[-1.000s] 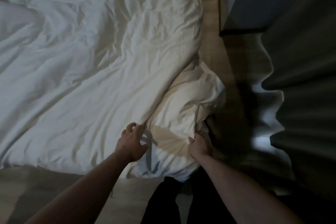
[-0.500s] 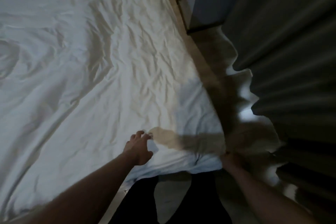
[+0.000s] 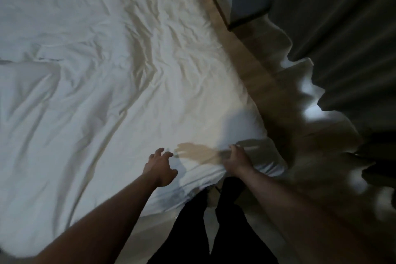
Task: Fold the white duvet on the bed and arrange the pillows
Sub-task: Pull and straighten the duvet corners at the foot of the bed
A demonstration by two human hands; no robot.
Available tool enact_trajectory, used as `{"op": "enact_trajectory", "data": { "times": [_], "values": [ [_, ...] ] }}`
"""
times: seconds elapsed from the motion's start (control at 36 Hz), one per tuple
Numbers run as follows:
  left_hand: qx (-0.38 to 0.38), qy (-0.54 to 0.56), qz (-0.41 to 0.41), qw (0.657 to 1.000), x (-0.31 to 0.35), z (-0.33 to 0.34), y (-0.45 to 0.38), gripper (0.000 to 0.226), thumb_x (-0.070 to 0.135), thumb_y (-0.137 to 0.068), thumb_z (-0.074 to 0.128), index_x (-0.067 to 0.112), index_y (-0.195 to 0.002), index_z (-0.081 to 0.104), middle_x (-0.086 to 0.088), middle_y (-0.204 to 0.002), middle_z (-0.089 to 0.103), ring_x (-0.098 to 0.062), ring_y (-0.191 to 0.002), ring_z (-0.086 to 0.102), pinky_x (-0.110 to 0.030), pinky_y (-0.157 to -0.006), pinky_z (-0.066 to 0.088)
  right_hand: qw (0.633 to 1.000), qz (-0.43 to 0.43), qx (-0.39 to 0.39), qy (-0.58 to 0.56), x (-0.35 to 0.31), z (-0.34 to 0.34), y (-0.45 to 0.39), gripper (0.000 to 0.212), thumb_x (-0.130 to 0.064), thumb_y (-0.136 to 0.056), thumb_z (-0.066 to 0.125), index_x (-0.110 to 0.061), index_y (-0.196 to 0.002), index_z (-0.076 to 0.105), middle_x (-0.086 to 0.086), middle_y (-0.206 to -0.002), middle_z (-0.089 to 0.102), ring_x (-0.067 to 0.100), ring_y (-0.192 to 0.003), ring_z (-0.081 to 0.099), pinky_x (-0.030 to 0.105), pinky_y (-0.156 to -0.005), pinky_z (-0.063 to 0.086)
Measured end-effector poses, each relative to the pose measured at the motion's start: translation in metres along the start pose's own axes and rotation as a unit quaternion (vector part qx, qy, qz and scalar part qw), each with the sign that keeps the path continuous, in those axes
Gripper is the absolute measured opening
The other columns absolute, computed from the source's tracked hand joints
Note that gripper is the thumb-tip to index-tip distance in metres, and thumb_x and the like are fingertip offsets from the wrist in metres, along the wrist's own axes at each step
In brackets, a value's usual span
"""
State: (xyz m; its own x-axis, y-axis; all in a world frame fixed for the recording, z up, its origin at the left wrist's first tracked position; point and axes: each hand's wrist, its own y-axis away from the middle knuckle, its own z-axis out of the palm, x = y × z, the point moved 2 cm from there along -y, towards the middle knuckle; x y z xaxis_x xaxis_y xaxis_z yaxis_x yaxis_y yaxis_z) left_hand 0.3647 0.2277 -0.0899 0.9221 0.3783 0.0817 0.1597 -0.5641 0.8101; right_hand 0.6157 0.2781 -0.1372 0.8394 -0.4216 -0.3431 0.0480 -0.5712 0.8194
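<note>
Since a moment ago our right hand [image 3: 235, 162] has come up from below the bed's corner, where it was nearly lost in shadow, and now sits on top of the white duvet [image 3: 111, 75] at that corner; our left hand [image 3: 160, 166] has barely shifted, and the view has swung slightly so more of the floor shows.

Starting at the left, we see the duvet spread wide across the bed, deeply creased, with a raised fold running in from the left edge about halfway up. Its near hem hangs over the bed's edge at the lower left. We cannot pick out any pillows with certainty in this dim light.

Our left forearm reaches in from the bottom left. The left hand hovers just over the duvet near the near edge, fingers spread and loosely curved, holding nothing; whether the fingertips touch the fabric we cannot tell.

Just right of it lies a tan shadow of a hand on the cloth. Our right hand rests at the duvet's near right corner, fingers curled down into the fabric, gripping a bunched edge of it.

Below the hands our dark trousers [image 3: 214, 231] show against the floor.

Further right, a strip of wooden floor [image 3: 252, 66] runs beside the bed, and a dark pleated curtain [image 3: 342, 28] hangs along the right side, with patches of light at its hem.
</note>
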Motion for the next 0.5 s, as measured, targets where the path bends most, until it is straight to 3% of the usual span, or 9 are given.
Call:
{"op": "enact_trajectory", "data": {
  "times": [0.11,0.22,0.5],
  "values": [
    [0.005,-0.002,-0.007,1.0,-0.038,0.011,0.011,0.072,0.04,-0.088,0.06,0.024,-0.151,0.03,-0.005,-0.163,0.009,-0.032,-0.145,0.021,-0.043,-0.112,0.034,1.0,-0.02,-0.003,0.017,-0.023,0.026,0.015,0.065,-0.03,-0.09,0.054,-0.019,-0.15,0.031,0.011,-0.156,0.028,0.031,-0.139,0.037,0.038,-0.113,0.034],
    [0.005,-0.019,-0.009,1.0,-0.087,0.019,0.013,0.074,0.041,-0.086,0.06,0.025,-0.151,0.028,-0.003,-0.163,0.008,-0.031,-0.146,0.02,-0.042,-0.112,0.034,0.998,-0.031,-0.003,0.045,-0.041,0.054,0.026,0.068,-0.02,-0.088,0.049,-0.023,-0.152,0.026,0.005,-0.161,0.019,0.029,-0.145,0.026,0.041,-0.117,0.029],
    [-0.001,-0.041,0.014,0.999,-0.218,0.027,0.015,0.076,0.045,-0.086,0.062,0.028,-0.151,0.027,-0.003,-0.163,0.007,-0.029,-0.146,0.02,-0.042,-0.112,0.035,0.998,0.0,0.027,0.051,-0.084,0.153,0.062,0.068,-0.029,-0.093,0.052,-0.022,-0.154,0.023,0.005,-0.162,0.015,0.03,-0.146,0.025,0.039,-0.116,0.03]
  ]
}}
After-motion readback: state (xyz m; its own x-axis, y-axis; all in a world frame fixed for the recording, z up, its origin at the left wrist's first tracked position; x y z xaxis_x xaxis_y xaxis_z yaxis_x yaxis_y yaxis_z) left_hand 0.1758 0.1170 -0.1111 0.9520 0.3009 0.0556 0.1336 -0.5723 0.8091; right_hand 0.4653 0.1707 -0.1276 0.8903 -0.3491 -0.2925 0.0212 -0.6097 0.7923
